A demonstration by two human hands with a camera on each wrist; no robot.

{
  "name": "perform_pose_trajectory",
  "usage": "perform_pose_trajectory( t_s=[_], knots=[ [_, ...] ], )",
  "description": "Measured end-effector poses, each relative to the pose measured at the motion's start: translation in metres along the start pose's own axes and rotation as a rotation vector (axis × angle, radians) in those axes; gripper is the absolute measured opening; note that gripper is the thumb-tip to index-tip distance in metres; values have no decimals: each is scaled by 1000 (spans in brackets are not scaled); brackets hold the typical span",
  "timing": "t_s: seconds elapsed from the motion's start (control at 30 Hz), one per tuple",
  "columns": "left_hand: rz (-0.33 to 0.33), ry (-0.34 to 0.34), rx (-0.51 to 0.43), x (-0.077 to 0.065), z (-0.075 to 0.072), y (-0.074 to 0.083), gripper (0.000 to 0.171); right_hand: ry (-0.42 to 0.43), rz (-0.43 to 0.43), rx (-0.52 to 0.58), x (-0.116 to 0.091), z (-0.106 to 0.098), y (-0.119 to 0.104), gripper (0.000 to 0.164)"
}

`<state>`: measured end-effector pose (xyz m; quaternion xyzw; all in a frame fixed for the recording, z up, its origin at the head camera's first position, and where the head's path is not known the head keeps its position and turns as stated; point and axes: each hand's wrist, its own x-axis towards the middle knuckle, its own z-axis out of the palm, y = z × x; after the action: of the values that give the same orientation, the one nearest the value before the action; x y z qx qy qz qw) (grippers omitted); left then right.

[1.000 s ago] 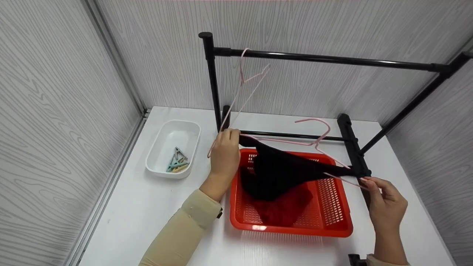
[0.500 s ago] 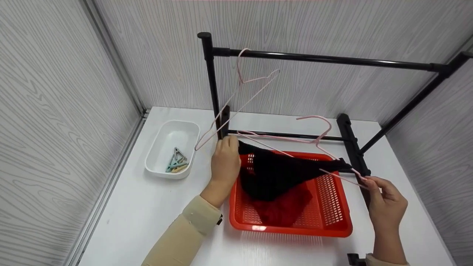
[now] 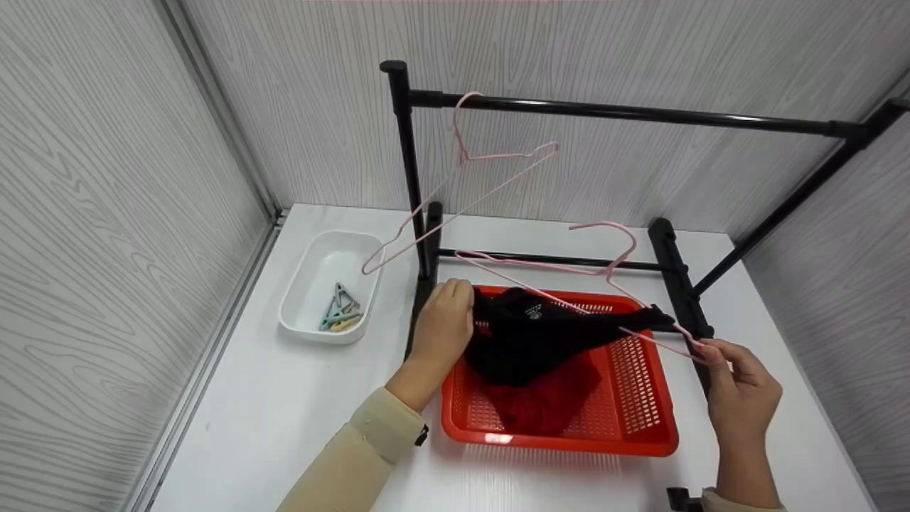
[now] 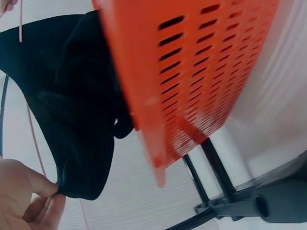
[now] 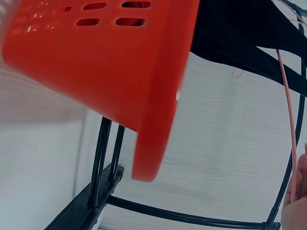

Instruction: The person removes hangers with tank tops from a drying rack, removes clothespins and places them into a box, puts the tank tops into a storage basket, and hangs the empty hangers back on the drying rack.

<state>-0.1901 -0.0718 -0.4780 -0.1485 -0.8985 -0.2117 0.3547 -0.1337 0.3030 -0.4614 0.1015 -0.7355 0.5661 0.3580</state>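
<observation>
A black garment (image 3: 526, 348) stretches between both hands, its middle sagging into a red plastic basket (image 3: 561, 448). The left hand (image 3: 444, 320) pinches the garment's left end; the left wrist view shows thumb and fingertips nipping its black edge (image 4: 81, 86). On the right side, the garment's narrow end sits around a pink wire hanger (image 3: 554, 266). My right hand (image 3: 743, 387) pinches the right corner of that hanger, whose hook points up and back. The hanger's left corner is bare, behind the left hand. Within the basket lies a dark red cloth (image 3: 551, 398), partly covered by the garment.
A black metal rack (image 3: 625, 111) stands behind and around the basket. From its top bar, at the left, hangs another pink wire hanger (image 3: 490, 156) with nothing on it. A white tray (image 3: 348, 256) at the left holds several clothes pegs (image 3: 345, 316).
The left hand has come down and slightly right with the garment's end, off the hanger's left corner. The hanging hanger has swung round to show wider. The right hand stays nearly still.
</observation>
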Motion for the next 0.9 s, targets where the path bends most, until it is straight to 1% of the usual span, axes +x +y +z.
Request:
perform_pose_trajectory(
  t_s=[0.07,0.1,0.27,0.3,0.37,0.43,0.53,0.63,0.7,0.8,0.9],
  knots=[
    [12,-25,-28,-3,2,0,23,-7,6,27,0,1,-1,17],
    [19,-33,-41,-4,2,1,23,-8,3,22,0,1,-2,17],
    [52,-47,-69,-11,7,2,22,-17,-5,35,-1,1,-1,16],
    [55,-52,-71,-12,8,2,22,-18,-4,30,-2,1,0,16],
    [57,-64,-81,-15,9,3,22,-19,0,-21,-2,0,1,16],
    [59,-84,-97,-17,10,4,23,-14,4,-44,-3,0,2,16],
    [65,-125,-120,-22,12,6,24,-15,0,-54,-3,1,0,16],
    [67,-177,-144,-25,14,7,24,-15,-7,-12,-3,2,-1,16],
    [62,-213,-153,-27,15,7,24,-13,-9,-15,-3,3,-1,16],
    [48,-271,-161,-30,15,8,25,-19,-10,-51,-4,3,1,16],
    [42,-323,-158,-33,17,8,26,-27,-19,-41,-4,3,3,16]
  ],
)
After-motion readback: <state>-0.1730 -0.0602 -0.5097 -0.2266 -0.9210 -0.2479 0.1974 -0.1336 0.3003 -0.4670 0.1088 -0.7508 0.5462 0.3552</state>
